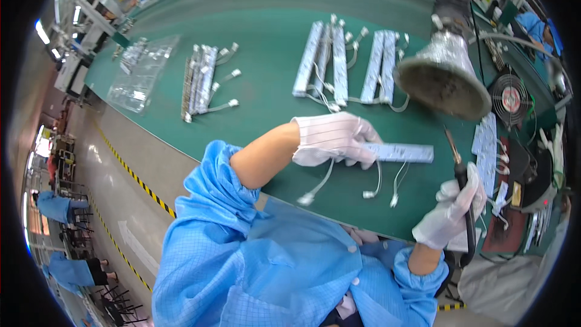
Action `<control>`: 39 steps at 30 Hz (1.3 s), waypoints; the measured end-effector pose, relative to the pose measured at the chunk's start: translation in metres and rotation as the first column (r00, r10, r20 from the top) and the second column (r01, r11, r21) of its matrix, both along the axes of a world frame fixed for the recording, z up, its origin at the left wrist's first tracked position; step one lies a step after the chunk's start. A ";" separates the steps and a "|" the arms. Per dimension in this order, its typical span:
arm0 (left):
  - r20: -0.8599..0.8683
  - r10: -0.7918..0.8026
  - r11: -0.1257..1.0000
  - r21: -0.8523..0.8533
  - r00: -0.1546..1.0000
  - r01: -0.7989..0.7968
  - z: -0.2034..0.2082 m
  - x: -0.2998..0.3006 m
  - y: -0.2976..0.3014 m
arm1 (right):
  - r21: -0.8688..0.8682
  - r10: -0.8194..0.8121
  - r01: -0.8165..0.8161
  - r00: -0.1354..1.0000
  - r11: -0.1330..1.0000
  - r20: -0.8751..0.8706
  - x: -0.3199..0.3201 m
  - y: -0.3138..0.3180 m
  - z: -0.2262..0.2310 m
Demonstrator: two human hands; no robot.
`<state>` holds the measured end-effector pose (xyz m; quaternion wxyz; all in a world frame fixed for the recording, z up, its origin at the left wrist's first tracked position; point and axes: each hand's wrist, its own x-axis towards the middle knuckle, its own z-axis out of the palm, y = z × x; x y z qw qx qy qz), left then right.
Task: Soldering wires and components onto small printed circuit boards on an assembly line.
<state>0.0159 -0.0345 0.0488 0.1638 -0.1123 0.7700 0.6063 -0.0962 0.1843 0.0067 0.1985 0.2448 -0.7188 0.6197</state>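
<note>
In a white glove, my left hand (pixel 333 138) is closed on one end of a pale blue strip-shaped circuit board (pixel 404 153), holding it at the table's near side. Thin white wires with white connectors (pixel 307 198) hang from the board toward me. My right hand (pixel 449 211), gloved too, grips a soldering iron (pixel 462 177) like a pen. Its tip points up and away, to the right of the board and apart from it.
Similar strips (pixel 322 60) lie in groups on the green table (pixel 260 42), with a clear plastic bag (pixel 142 75) far left. A fume extraction hood (pixel 445 72) hangs over the right side. Beyond it are a small fan (pixel 510 100) and more boards (pixel 485 148).
</note>
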 end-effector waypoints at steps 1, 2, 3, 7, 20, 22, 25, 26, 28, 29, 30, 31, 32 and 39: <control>-0.022 0.002 0.999 -0.041 1.000 -0.003 -0.009 -0.006 0.006 | 0.014 0.008 -0.008 1.000 1.000 -0.006 0.000 0.001 0.000; -0.150 -0.067 0.983 -0.177 0.986 0.040 -0.022 -0.009 0.008 | -0.135 0.222 -0.192 0.941 0.972 0.255 0.002 0.008 0.000; -0.150 -0.005 0.972 -0.233 0.989 -0.031 -0.027 -0.014 0.016 | -0.121 0.281 -0.262 0.940 0.958 0.193 -0.001 0.012 -0.006; -0.249 0.072 0.912 -0.375 0.966 -0.165 -0.038 -0.014 0.030 | 0.154 0.438 -0.415 0.884 0.897 -0.164 -0.008 0.016 -0.014; -0.457 0.047 0.818 -0.493 0.888 -0.297 -0.052 -0.011 0.048 | 0.312 0.544 -0.466 0.803 0.828 -0.244 -0.007 0.023 -0.012; -0.505 0.024 0.791 -0.518 0.863 -0.325 -0.053 -0.011 0.049 | 0.322 0.550 -0.471 0.805 0.821 -0.224 -0.006 0.023 -0.010; -0.495 0.049 0.830 -0.462 0.867 -0.311 -0.050 -0.012 0.049 | 0.278 0.551 -0.489 0.804 0.827 -0.226 -0.007 0.021 -0.011; -0.463 0.064 0.835 -0.461 0.884 -0.302 -0.048 -0.012 0.050 | 0.264 0.545 -0.487 0.806 0.832 -0.231 -0.007 0.020 -0.013; -0.426 0.077 0.840 -0.460 0.901 -0.289 -0.049 -0.011 0.051 | 0.250 0.538 -0.484 0.810 0.838 -0.233 -0.007 0.018 -0.014; -0.471 0.057 0.824 -0.475 0.880 -0.308 -0.051 -0.011 0.051 | 0.220 0.531 -0.488 0.817 0.845 -0.227 -0.006 0.016 -0.014; -0.516 0.038 0.807 -0.489 0.856 -0.331 -0.053 -0.011 0.051 | 0.190 0.525 -0.492 0.821 0.850 -0.222 -0.005 0.014 -0.014; -0.514 0.038 0.808 -0.489 0.857 -0.329 -0.052 -0.011 0.051 | 0.190 0.525 -0.492 0.822 0.849 -0.219 -0.005 0.014 -0.013; -0.480 0.045 0.805 -0.501 0.876 -0.316 -0.052 -0.011 0.050 | 0.255 0.512 -0.455 0.823 0.853 -0.246 -0.004 0.014 -0.012; -0.372 0.051 0.840 -0.486 0.927 -0.241 -0.048 -0.012 0.045 | 0.214 0.460 -0.416 0.858 0.884 -0.229 -0.009 0.024 -0.021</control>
